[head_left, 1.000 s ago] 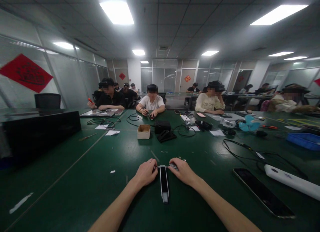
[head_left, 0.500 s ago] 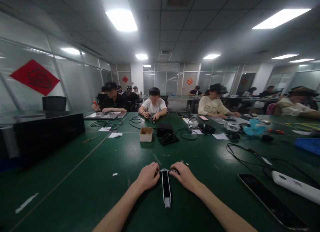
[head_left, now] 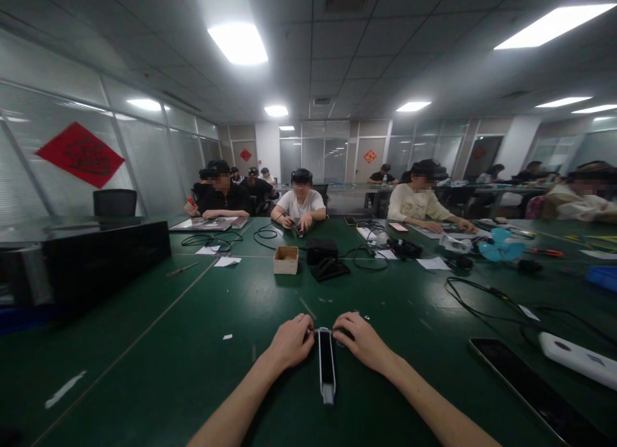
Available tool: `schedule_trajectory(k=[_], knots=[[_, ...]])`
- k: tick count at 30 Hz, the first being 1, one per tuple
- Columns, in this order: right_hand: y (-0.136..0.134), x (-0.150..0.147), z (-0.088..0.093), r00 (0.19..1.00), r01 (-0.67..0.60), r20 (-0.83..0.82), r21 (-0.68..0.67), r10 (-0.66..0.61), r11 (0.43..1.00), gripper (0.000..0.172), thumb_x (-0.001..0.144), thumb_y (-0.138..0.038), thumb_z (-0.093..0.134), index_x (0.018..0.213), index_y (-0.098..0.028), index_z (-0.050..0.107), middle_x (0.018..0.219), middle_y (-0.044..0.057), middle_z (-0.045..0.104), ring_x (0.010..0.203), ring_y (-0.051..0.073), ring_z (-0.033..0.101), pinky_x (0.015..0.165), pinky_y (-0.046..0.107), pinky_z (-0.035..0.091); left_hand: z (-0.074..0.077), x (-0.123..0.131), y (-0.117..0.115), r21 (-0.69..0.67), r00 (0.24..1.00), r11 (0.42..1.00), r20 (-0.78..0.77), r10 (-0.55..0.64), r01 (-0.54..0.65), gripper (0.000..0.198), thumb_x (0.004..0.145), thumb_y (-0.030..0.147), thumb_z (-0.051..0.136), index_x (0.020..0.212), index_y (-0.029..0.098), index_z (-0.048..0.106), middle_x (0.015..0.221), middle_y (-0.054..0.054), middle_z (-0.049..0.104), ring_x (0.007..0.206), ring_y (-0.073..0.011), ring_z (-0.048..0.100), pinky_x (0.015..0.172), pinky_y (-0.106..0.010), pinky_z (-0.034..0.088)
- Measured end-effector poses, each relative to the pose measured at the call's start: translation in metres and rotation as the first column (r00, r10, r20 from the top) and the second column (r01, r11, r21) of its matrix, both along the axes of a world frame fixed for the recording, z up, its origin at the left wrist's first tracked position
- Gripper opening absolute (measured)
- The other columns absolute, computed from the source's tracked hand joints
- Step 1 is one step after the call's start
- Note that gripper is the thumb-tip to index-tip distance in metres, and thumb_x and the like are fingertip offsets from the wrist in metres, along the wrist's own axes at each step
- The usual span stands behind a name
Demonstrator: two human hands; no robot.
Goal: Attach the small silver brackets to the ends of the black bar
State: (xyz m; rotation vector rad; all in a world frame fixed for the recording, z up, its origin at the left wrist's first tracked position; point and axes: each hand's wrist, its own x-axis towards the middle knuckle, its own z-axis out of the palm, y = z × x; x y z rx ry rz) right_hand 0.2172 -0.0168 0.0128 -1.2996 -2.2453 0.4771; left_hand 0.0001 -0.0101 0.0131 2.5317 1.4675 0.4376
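slim device [head_left: 326, 363] on green table [head_left: 144, 370] | left hand [head_left: 292, 341], right hand [head_left: 362, 341] touch its top, grip unclear | cardboard box [head_left: 286, 260] centre, contents hidden

There are two hands, one left hand [head_left: 292, 341] and one right hand [head_left: 362, 341], and one slim black-and-white device [head_left: 326, 363] between them. One cardboard box [head_left: 285, 260] stands at 12 o'clock from them. One blue fan [head_left: 501, 249] lies at 2 o'clock. At 3 o'clock are one white power strip [head_left: 578, 360] and one dark flat slab [head_left: 530, 389]. Three red diamond hangings [head_left: 80, 154] show, one at 10 o'clock and two near 12. Four seated people [head_left: 301, 206] line the far side; those behind are too small to count.
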Motion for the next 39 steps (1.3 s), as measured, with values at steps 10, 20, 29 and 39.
schedule_trajectory(k=[10,20,29,39], knots=[[-0.002,0.002,-0.002,0.999,0.028,0.027,0.000,-0.028,1.000,0.017,0.088,-0.029,0.049,0.090,-0.019,0.063,0.097,0.005,0.058,0.090,0.018,0.053,0.081,0.032,0.045,-0.001,0.001,0.001,0.005,1.000,1.000,0.007,-0.018,0.018,0.010,0.086,0.020,0.041,0.090,0.019,0.051,0.090,-0.004,0.057,0.078,-0.0167,0.057,0.069,-0.026,0.043],[0.002,0.002,-0.006,1.000,-0.021,-0.007,0.041,0.022,0.999,0.014,0.088,-0.022,0.048,0.089,-0.017,0.062,0.094,0.006,0.058,0.091,0.018,0.053,0.082,0.032,0.043,-0.010,-0.003,0.007,0.031,0.995,0.997,0.071,-0.067,0.065,0.009,0.085,0.019,0.044,0.089,0.018,0.052,0.086,-0.003,0.058,0.075,-0.0157,0.055,0.067,-0.025,0.042],[0.003,0.007,-0.012,0.999,-0.030,-0.009,0.048,0.031,0.998,0.013,0.088,-0.021,0.047,0.089,-0.018,0.060,0.094,0.005,0.057,0.086,0.017,0.053,0.076,0.032,0.046,-0.009,-0.003,0.005,0.032,0.993,0.996,0.081,-0.085,0.083,0.011,0.085,0.019,0.044,0.090,0.018,0.053,0.086,-0.003,0.058,0.074,-0.0158,0.056,0.066,-0.025,0.041],[0.017,0.037,0.005,0.993,0.024,0.108,0.278,-0.056,0.960,0.017,0.088,-0.021,0.046,0.090,-0.017,0.062,0.095,0.007,0.061,0.089,0.019,0.054,0.080,0.035,0.044,-0.010,0.001,0.008,0.027,0.994,0.996,0.065,-0.085,0.084,0.011,0.086,0.021,0.042,0.088,0.018,0.052,0.087,-0.003,0.058,0.075,-0.0162,0.056,0.066,-0.025,0.041]])
